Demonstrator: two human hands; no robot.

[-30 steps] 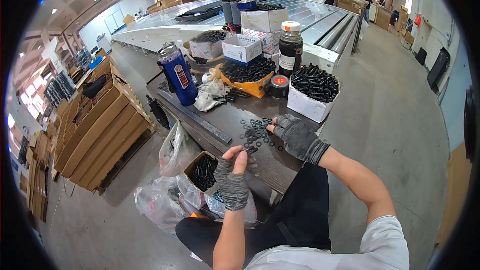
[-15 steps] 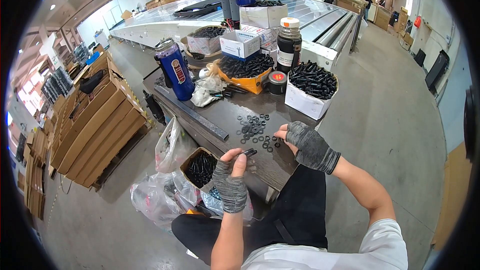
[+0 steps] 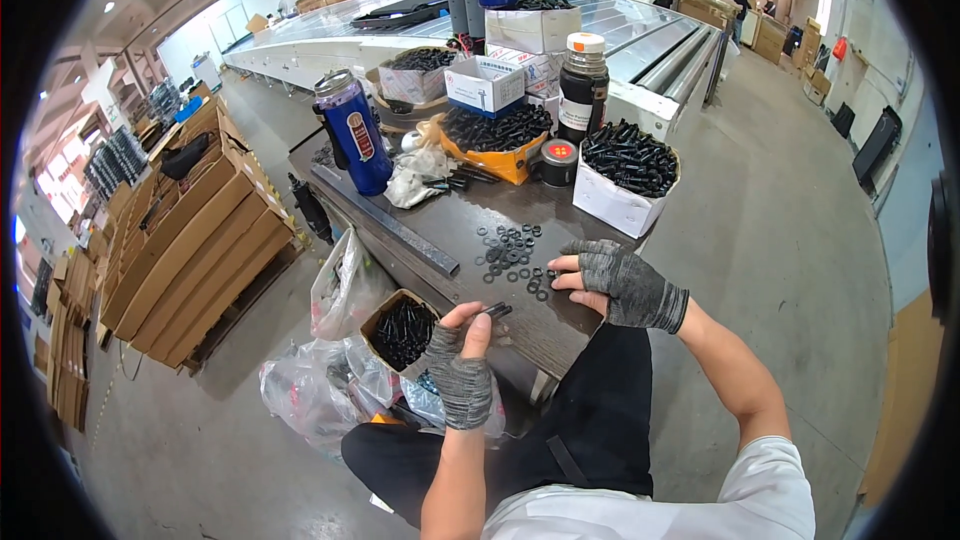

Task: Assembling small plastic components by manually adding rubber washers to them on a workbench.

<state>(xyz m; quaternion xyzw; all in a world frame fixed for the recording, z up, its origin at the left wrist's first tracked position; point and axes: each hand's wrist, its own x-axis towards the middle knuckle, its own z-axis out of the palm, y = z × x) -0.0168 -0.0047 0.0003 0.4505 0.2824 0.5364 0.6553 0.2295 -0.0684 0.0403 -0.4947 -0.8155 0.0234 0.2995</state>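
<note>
My left hand (image 3: pixel 462 368), in a grey fingerless glove, is closed with small black bolts (image 3: pixel 496 310) pinched between thumb and fingers, above the table's near edge. Gloved the same way, my right hand (image 3: pixel 622 285) reaches over the dark table (image 3: pixel 465 240) with its fingers stretched out and apart. Its fingertips are at the right side of a loose spread of black rings (image 3: pixel 512 250), seemingly touching one. Below my left hand stands an open cardboard box of black bolts (image 3: pixel 402 333).
Behind the rings stand a white box of black bolts (image 3: pixel 628 175), an orange bag of bolts (image 3: pixel 495 140), a small round tin (image 3: pixel 557 162), a dark bottle (image 3: pixel 582 90) and a blue tumbler (image 3: pixel 358 135). A metal bar (image 3: pixel 390 225) lies along the left edge. Cardboard stacks (image 3: pixel 190 250) stand left.
My right hand has turned slightly and come down a little, its fingers now spread at the rings. My left hand stays nearly in place with the bolts.
</note>
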